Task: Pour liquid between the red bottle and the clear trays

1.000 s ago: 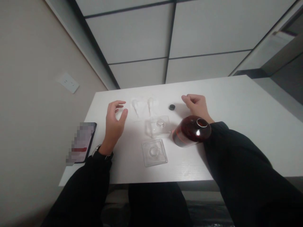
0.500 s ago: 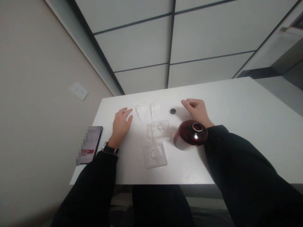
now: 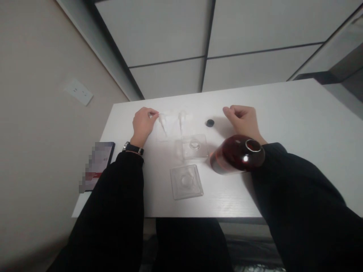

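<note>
My left hand [image 3: 144, 121] is at the back left of the table. Its thumb and forefinger pinch the top end of a small clear dropper-shaped piece [image 3: 162, 122], which lies with a faint see-through square around it. A second dropper-shaped piece [image 3: 182, 119] rests just to the right. My right hand [image 3: 243, 119] is curled into a loose fist on the table, with nothing visible in it. Beside its thumb lies a small black cap [image 3: 210, 123]. The dark red-brown glass bottle [image 3: 234, 155], uncapped, stands by my right forearm and partly hides it.
A clear square block [image 3: 195, 147] with a round hollow is mid-table. Nearer me lies a clear square lid-like piece [image 3: 186, 182]. A phone [image 3: 99, 162] lies at the left edge of the white table [image 3: 227, 204]. Wall and panelled doors stand behind.
My left hand has moved to the dropper-shaped piece, and its spread fingers have closed into a pinch. The right hand stays in a fist. The view has shifted slightly.
</note>
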Action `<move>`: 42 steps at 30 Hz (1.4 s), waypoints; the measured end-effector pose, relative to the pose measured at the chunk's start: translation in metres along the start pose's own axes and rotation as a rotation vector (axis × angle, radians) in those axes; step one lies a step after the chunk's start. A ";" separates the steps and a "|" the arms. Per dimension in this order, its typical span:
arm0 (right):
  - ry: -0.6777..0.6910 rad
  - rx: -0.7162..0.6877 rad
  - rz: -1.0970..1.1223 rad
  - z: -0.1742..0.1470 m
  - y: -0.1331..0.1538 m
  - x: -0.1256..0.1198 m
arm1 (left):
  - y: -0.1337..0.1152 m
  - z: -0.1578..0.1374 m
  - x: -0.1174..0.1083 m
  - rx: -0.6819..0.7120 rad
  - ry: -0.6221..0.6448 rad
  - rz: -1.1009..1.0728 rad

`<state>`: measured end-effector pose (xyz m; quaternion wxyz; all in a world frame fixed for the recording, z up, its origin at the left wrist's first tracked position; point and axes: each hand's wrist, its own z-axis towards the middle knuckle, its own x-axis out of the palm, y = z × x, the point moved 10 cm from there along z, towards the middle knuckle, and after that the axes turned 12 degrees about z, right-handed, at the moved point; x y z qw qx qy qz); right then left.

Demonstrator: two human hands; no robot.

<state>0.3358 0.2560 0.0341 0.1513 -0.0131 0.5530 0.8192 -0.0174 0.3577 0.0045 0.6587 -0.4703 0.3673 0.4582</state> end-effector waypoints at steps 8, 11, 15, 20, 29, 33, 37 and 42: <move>0.001 0.013 -0.011 0.000 0.000 -0.002 | -0.003 0.000 -0.007 -0.065 -0.022 -0.071; 0.005 0.017 -0.022 0.000 0.000 -0.002 | -0.002 0.000 -0.006 -0.062 -0.017 -0.082; 0.007 0.003 -0.049 0.000 0.000 -0.003 | -0.002 0.000 -0.005 -0.047 -0.032 -0.126; 0.031 0.000 -0.023 0.000 0.002 0.000 | -0.003 0.000 -0.015 -0.067 -0.096 -0.183; 0.038 0.051 0.024 0.006 -0.006 0.003 | 0.000 0.002 -0.036 -0.115 -0.222 -0.163; 0.045 0.054 0.100 0.007 -0.006 0.004 | 0.005 0.003 -0.032 -0.156 -0.231 -0.262; 0.030 0.056 0.168 0.001 -0.003 0.002 | 0.003 0.001 -0.031 -0.152 -0.211 -0.275; -0.011 0.023 0.298 0.003 -0.003 0.002 | 0.009 -0.003 -0.036 -0.143 -0.316 -0.256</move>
